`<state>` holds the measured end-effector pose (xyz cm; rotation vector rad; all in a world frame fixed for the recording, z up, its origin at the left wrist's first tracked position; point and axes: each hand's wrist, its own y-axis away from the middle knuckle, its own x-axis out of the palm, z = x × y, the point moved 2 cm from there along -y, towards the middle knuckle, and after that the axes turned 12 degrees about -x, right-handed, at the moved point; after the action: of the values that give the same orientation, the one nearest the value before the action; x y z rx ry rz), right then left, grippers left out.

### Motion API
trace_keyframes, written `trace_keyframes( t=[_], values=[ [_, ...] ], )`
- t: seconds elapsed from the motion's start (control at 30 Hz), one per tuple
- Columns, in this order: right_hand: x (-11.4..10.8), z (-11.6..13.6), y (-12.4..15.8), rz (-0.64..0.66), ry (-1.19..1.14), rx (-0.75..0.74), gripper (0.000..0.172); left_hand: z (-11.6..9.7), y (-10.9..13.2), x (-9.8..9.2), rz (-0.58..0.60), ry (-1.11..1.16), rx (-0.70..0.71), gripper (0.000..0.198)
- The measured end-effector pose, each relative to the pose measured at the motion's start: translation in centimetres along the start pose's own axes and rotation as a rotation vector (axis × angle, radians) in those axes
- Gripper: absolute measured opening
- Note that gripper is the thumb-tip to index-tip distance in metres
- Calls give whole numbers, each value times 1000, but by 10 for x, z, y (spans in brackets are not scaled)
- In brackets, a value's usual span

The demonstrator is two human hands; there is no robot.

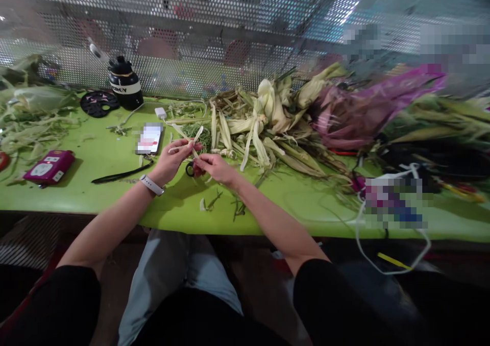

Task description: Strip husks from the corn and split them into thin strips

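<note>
My left hand (173, 158), with a white band on the wrist, pinches a pale strip of corn husk (198, 132) near the middle of the green table. Close beside it, my right hand (217, 168) is closed on the lower end of the husk, fingertips almost meeting the left ones. A black ring (190, 169) shows under the hands, near something reddish; I cannot tell what they belong to. Just beyond the fingers lies a clump of thin green shreds (197, 131). A large heap of dry corn husks (260, 124) spreads to the right of it.
On the left are a phone (150, 138), a black strap (121, 174), a magenta box (49, 167) and more husks (42, 101). A dark bottle (125, 87) stands near the perforated metal screen (229, 40). To the right lie a pink plastic bag (344, 114) and a white cord (360, 233).
</note>
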<state>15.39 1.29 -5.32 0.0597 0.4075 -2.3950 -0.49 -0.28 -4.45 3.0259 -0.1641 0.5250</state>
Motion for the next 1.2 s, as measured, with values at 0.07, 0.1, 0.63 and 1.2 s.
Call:
trace_keyframes(
  t=[0.07, 0.1, 0.63, 1.2],
  values=[
    [-3, 1, 0, -24, 36, 29, 51, 0, -2, -2, 14, 19, -16, 38],
    [-5, 2, 1, -49, 59, 41, 50, 0, -2, -2, 17, 28, -28, 39],
    [-16, 2, -1, -211, 269, -117, 56, -2, -4, -2, 56, -358, -33, 45],
    [-29, -1, -4, -324, 42, -2, 29, -3, -2, -12, 198, -348, -118, 37]
  ],
)
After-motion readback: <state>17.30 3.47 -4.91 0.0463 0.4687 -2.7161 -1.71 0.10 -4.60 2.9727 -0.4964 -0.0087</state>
